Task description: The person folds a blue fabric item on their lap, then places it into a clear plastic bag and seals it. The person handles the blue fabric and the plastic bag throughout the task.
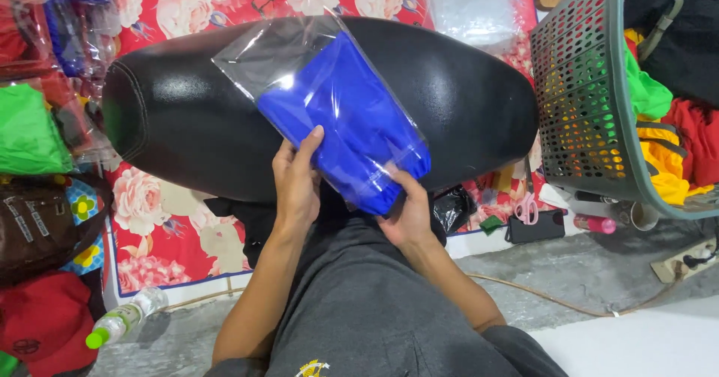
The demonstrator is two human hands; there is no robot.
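A floral cloth (187, 197) in red with pink roses covers the far floor. On it lies a long black cushion (464, 100), glossy and rounded, running left to right across the middle. To the right stands a green basket (584, 107) with perforated walls, filled with yellow, green and red garments. At the far left sit bagged clothes (30, 130), with a brown bag (37, 227) and a red cap (45, 321) nearer.

On the cushion rests a clear bag (262, 51) holding a folded blue garment (344, 115), lying tilted with its open end far left and its filled end near right.

The left hand (296, 178) lies flat against the bag's near left side, fingers straight and together, thumb up along the plastic. The right hand (408, 212) cups the near end from below, fingers curled around it, thumb on top.

Near the left edge lies a bottle (123, 321) with a green cap. Pink scissors (527, 208) lie below the basket.
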